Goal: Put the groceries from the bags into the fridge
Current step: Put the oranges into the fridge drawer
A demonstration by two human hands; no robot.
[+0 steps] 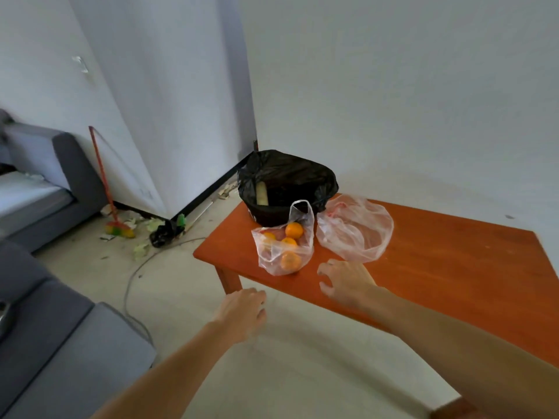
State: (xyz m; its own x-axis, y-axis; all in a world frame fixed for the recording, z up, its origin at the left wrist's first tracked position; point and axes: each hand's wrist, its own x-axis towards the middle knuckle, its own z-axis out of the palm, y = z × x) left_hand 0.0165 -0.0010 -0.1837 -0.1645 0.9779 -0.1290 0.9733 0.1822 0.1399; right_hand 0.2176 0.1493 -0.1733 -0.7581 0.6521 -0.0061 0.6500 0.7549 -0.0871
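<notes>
Orange-brown wooden table (pixel 438 267) meets a white wall, with three bags at its far corner: a black bag (pixel 290 173) holding a pale cylindrical item (pixel 262 193), a clear bag (pixel 272 255) of tangerines (pixel 294 230) in front of it, and a crumpled clear bag (pixel 355 228) just beside that. The right hand (pixel 348 282) hovers near the tangerines, fingers spread and loosely curled, holding nothing. The left hand (pixel 242 313) hangs off the table's edge, relaxed and empty.

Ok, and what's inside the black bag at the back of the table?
One pale cylindrical item shows upright against the left inner side of the black bag. The rest of the inside is dark, and the bag's folds hide whatever lies lower.
</notes>
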